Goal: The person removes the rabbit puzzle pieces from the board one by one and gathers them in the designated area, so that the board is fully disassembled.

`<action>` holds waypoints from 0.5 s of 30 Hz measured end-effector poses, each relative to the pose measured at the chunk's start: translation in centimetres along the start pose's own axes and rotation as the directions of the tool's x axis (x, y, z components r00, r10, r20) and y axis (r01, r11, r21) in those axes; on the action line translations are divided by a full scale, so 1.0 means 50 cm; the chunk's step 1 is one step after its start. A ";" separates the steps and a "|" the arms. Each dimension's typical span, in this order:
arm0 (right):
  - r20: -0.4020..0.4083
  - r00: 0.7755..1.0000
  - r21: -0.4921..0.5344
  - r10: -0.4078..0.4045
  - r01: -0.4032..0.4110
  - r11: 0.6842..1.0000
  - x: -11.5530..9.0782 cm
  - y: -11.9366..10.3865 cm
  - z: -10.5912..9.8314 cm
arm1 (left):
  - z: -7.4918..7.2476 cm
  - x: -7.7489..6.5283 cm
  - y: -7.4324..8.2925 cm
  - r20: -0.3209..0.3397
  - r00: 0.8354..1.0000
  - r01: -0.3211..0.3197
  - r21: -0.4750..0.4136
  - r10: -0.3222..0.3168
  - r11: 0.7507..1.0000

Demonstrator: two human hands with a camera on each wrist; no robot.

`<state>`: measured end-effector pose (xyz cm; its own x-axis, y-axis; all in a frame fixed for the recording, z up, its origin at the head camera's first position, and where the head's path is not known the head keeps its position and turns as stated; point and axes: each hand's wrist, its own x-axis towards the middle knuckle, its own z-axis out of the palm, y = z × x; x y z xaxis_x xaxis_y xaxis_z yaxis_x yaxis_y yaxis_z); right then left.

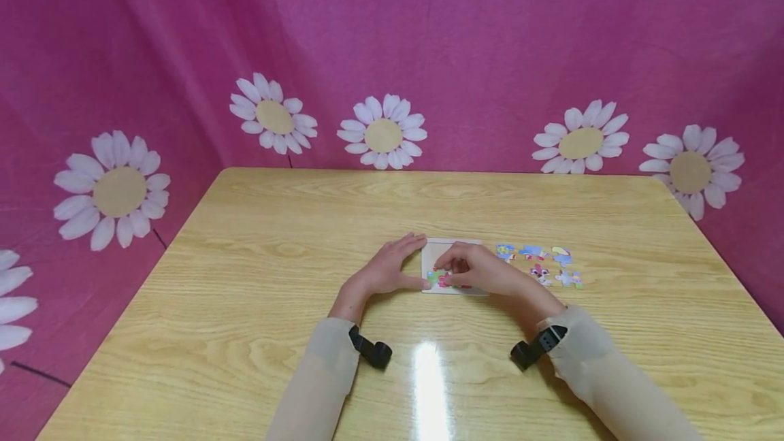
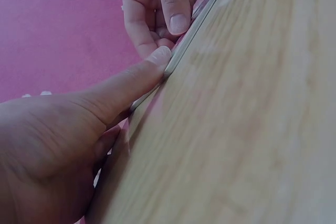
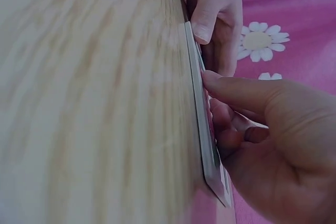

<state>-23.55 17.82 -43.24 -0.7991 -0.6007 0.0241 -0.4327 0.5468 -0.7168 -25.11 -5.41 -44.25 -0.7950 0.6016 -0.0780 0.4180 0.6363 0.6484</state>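
A white puzzle tray lies flat on the table, with colourful jigsaw pieces along its near side. My left hand braces the tray's left edge, fingers stretched to the far corner and thumb at the near one. In the left wrist view the thumb presses on the tray's rim. Over the tray, my right hand has curled fingers and pinches a red and green puzzle piece low against it. The right fingers partly hide that piece. In the right wrist view the right thumb touches the tray's picture side.
Right of the tray several loose jigsaw pieces lie in two rows, among them a blue piece, an animal-face piece and a piece with a flower. The wooden table meets a pink daisy-print cloth behind.
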 end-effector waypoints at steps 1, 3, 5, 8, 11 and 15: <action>0.009 1.000 0.006 0.008 -0.008 1.000 0.001 -0.001 0.000 | 0.000 0.000 0.000 0.000 1.000 0.004 -0.002 -0.004 1.000; 0.023 0.999 0.017 0.030 -0.030 0.999 0.003 -0.002 0.000 | 0.000 -0.001 0.001 -0.005 1.000 0.004 -0.006 -0.004 1.000; 0.032 0.998 0.024 0.050 -0.051 0.998 0.005 -0.004 0.000 | 0.001 -0.001 0.001 -0.009 1.000 0.002 -0.006 -0.002 1.000; 0.033 0.998 0.028 0.060 -0.061 0.998 0.007 -0.006 0.001 | 0.001 0.000 -0.001 -0.012 1.000 0.004 -0.002 -0.004 1.000; 0.013 0.999 0.022 0.048 -0.049 0.999 0.005 -0.007 0.003 | 0.003 0.000 -0.001 -0.012 1.000 0.017 -0.006 -0.017 1.000; -0.030 0.999 -0.005 0.014 -0.014 1.000 0.001 -0.008 0.009 | 0.003 -0.001 0.000 -0.011 0.999 0.033 -0.020 -0.033 0.999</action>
<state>-23.24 17.30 -43.24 -0.8173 -0.5751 0.0348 -0.4232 0.5583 -0.7136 -25.01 -5.37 -44.39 -0.8132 0.5749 -0.0905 0.3829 0.6456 0.6608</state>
